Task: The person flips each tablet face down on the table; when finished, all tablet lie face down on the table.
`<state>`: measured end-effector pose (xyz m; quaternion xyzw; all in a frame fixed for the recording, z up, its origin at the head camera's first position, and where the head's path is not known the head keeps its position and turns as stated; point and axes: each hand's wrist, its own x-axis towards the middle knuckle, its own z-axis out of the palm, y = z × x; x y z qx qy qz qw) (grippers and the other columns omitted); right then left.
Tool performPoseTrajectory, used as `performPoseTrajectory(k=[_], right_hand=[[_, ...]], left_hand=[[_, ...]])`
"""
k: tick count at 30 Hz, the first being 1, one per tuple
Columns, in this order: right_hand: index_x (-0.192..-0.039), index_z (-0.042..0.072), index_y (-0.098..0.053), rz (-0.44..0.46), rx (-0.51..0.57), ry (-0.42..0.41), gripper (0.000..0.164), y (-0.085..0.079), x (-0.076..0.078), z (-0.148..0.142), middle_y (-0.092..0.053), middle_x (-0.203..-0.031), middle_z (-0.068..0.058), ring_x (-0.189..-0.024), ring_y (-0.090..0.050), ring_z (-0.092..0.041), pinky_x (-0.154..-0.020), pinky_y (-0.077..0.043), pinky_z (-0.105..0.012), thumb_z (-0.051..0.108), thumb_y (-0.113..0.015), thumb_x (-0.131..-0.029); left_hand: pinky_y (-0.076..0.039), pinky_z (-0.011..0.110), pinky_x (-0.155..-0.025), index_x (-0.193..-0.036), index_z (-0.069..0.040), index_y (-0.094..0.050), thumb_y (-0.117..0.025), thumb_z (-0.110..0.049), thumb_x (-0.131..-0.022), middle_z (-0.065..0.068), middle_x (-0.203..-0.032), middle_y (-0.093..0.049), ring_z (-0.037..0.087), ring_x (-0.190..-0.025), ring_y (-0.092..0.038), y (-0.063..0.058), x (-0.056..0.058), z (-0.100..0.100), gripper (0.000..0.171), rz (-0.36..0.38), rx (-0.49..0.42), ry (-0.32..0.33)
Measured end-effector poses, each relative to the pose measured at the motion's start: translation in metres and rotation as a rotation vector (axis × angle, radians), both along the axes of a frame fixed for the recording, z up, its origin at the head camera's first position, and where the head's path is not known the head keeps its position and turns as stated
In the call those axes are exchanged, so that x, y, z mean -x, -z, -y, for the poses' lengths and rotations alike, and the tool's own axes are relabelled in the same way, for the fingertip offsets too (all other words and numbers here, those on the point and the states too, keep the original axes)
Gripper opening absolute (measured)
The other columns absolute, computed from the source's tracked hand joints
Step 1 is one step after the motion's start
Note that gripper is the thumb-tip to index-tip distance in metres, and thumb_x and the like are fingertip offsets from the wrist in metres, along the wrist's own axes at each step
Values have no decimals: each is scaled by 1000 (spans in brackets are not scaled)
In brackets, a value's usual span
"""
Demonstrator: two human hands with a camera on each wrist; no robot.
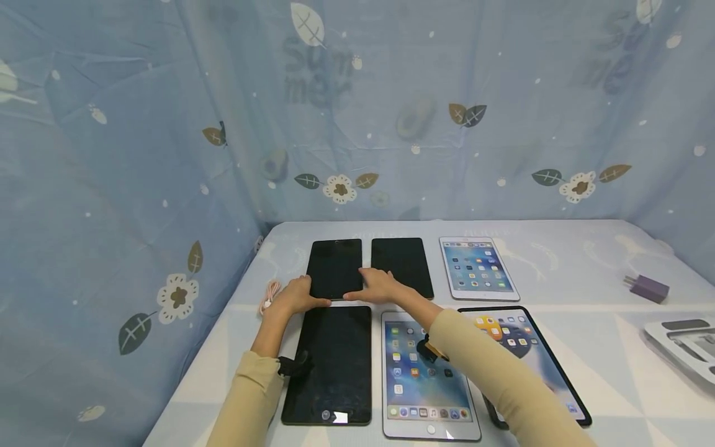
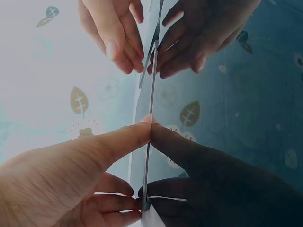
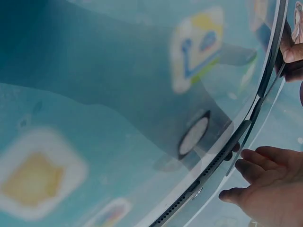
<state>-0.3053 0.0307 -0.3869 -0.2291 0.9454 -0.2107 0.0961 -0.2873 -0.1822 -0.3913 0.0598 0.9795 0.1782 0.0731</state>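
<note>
At the back left of the table lies a tablet with a dark screen (image 1: pixel 335 267). My left hand (image 1: pixel 296 297) touches its near left corner, the thumb at the near edge and the fingers along the left side. At the near right corner, my right hand (image 1: pixel 380 287) has its thumb by the near edge and its fingers by the right side. In the left wrist view the left hand (image 2: pixel 71 165) meets the tablet's thin edge, and the dark screen mirrors both hands. The right wrist view shows the right hand (image 3: pixel 270 179) with fingers extended, beyond a nearer lit screen.
Beside it lie another dark tablet (image 1: pixel 402 264) and a white lit tablet (image 1: pixel 481 270). In front are a large dark tablet (image 1: pixel 329 372), a white tablet (image 1: pixel 430 397) and a black-edged tablet (image 1: pixel 553 379). A pink cable (image 1: pixel 270 295), purple plug (image 1: pixel 648 288) and white tray (image 1: pixel 670 341) lie around.
</note>
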Motion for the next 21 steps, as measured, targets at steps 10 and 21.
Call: performPoseTrajectory(k=[10, 21], right_hand=[[-132, -10, -51, 54, -38, 89, 73, 3, 6, 7, -33, -152, -23, -140, -34, -38, -112, -20, -65, 44, -70, -85], [-144, -6, -37, 306, 529, 317, 69, 9, 5, 10, -29, -154, -22, -147, -14, -37, -116, 12, -57, 18, -65, -85]], left_hand=[[-44, 50, -100, -133, 18, -42, -70, -38, -86, 34, -133, -49, 44, -121, -52, 2, 2, 0, 78, -26, 3, 39], [-40, 50, -106, -136, 19, -38, -68, -38, -88, 36, -141, -41, 44, -130, -45, 4, 0, -5, 81, -21, 12, 7]])
